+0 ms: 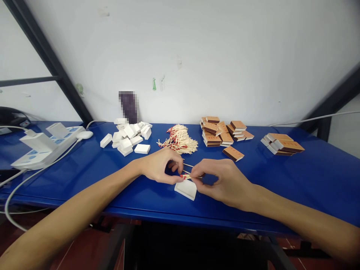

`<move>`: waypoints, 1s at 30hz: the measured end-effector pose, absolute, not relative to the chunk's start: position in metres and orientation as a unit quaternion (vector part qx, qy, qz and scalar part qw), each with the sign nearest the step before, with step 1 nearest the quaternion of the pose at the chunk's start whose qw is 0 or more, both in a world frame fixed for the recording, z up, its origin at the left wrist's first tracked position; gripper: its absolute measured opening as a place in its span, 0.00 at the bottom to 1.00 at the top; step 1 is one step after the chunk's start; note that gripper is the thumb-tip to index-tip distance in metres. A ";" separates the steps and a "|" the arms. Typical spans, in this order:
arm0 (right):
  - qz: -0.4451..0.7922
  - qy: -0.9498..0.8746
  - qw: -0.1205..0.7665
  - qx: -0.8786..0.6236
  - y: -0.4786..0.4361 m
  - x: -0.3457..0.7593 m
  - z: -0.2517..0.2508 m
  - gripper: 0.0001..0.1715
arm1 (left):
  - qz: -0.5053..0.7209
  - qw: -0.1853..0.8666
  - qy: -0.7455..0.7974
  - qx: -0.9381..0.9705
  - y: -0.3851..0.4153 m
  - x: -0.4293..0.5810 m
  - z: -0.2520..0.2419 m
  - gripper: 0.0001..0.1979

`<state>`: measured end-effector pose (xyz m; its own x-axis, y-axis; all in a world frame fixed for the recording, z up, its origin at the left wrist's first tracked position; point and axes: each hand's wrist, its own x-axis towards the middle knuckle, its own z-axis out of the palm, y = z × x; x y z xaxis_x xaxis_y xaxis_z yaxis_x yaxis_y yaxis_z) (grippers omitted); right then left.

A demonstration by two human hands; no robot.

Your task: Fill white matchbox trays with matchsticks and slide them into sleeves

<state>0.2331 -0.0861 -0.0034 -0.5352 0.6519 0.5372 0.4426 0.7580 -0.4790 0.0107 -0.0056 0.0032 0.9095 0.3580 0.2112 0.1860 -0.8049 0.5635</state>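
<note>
My left hand (159, 167) and my right hand (221, 180) meet over a small white inner tray (185, 189) lying on the blue table (309, 180). Both hands pinch a little bundle of red-tipped matches (185, 176) just above the tray. A few loose matches lie on the table between my hands. Behind them sits a heap of matches (180, 138).
A pile of white inner trays (128, 137) lies at the back left, brown matchbox sleeves (222, 133) at the back right, and a further stack (282, 143) farther right. A white power strip with plugs and cables (45, 144) occupies the left end.
</note>
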 end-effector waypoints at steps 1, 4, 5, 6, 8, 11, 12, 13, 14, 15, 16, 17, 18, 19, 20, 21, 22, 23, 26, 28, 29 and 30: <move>0.141 -0.863 0.363 -0.323 -0.086 0.233 -0.003 0.06 | 0.169 0.279 0.147 0.934 -0.005 0.010 0.004 0.09; 0.140 -0.858 0.356 -0.342 -0.085 0.233 -0.003 0.06 | 0.214 0.267 0.157 0.926 -0.004 0.007 0.008 0.10; 0.144 -0.857 0.352 -0.347 -0.084 0.233 -0.004 0.06 | 0.227 0.258 0.160 0.925 -0.004 0.006 0.009 0.10; 0.150 -0.857 0.347 -0.349 -0.085 0.233 -0.005 0.06 | 0.239 0.246 0.161 0.926 -0.003 0.005 0.009 0.10; 0.160 -0.861 0.332 -0.349 -0.086 0.232 -0.008 0.06 | 0.262 0.211 0.167 0.927 -0.001 0.004 0.008 0.09; 0.159 -0.878 0.308 -0.330 -0.088 0.228 -0.011 0.07 | 0.290 0.142 0.182 0.929 0.003 0.005 0.004 0.04; 0.155 -0.884 0.301 -0.322 -0.089 0.227 -0.012 0.08 | 0.285 0.120 0.184 0.933 0.003 0.005 0.003 0.04; 0.150 -0.889 0.296 -0.317 -0.090 0.226 -0.012 0.08 | 0.271 0.099 0.185 0.939 0.004 0.006 0.002 0.06; 0.145 -0.892 0.291 -0.315 -0.090 0.225 -0.012 0.09 | 0.251 0.080 0.184 0.947 0.004 0.007 0.001 0.08; 0.142 -0.894 0.285 -0.316 -0.090 0.224 -0.012 0.09 | 0.230 0.062 0.181 0.954 0.004 0.008 0.001 0.09; 0.140 -0.895 0.278 -0.319 -0.090 0.224 -0.012 0.09 | 0.213 0.045 0.177 0.960 0.004 0.009 0.000 0.10; 0.141 -0.896 0.270 -0.323 -0.089 0.223 -0.011 0.09 | 0.202 0.033 0.171 0.964 0.003 0.010 0.000 0.11; 0.146 -0.898 0.258 -0.325 -0.089 0.223 -0.010 0.09 | 0.194 0.027 0.162 0.967 0.003 0.012 0.000 0.11; 0.152 -0.901 0.245 -0.325 -0.088 0.224 -0.008 0.09 | 0.190 0.028 0.149 0.970 0.002 0.013 -0.001 0.11; 0.157 -0.904 0.231 -0.323 -0.087 0.225 -0.007 0.09 | 0.185 0.032 0.136 0.973 0.002 0.015 -0.002 0.11; 0.162 -0.908 0.219 -0.318 -0.086 0.226 -0.005 0.09 | 0.182 0.036 0.124 0.975 0.002 0.016 -0.003 0.11; 0.163 -0.914 0.206 -0.310 -0.085 0.227 -0.004 0.09 | 0.178 0.040 0.114 0.976 0.002 0.017 -0.004 0.11; 0.162 -0.920 0.195 -0.300 -0.084 0.229 -0.003 0.09 | 0.175 0.042 0.107 0.978 0.002 0.018 -0.005 0.11; 0.143 -0.935 0.168 -0.277 -0.080 0.234 -0.002 0.10 | 0.167 0.038 0.103 0.980 0.003 0.019 -0.008 0.12; 0.130 -0.941 0.157 -0.271 -0.078 0.235 -0.002 0.11 | 0.163 0.040 0.104 0.980 0.004 0.019 -0.009 0.12; 0.125 -0.943 0.154 -0.268 -0.078 0.236 -0.002 0.11 | 0.162 0.041 0.106 0.980 0.003 0.019 -0.008 0.12; 0.121 -0.945 0.151 -0.265 -0.078 0.236 -0.001 0.12 | 0.161 0.043 0.108 0.980 0.003 0.019 -0.008 0.12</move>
<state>0.2364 -0.0778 -0.0013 -0.8140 0.5368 0.2219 0.4633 0.8304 -0.3094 0.0190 0.0033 -0.0081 0.9250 0.2249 0.3062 0.1973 -0.9731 0.1188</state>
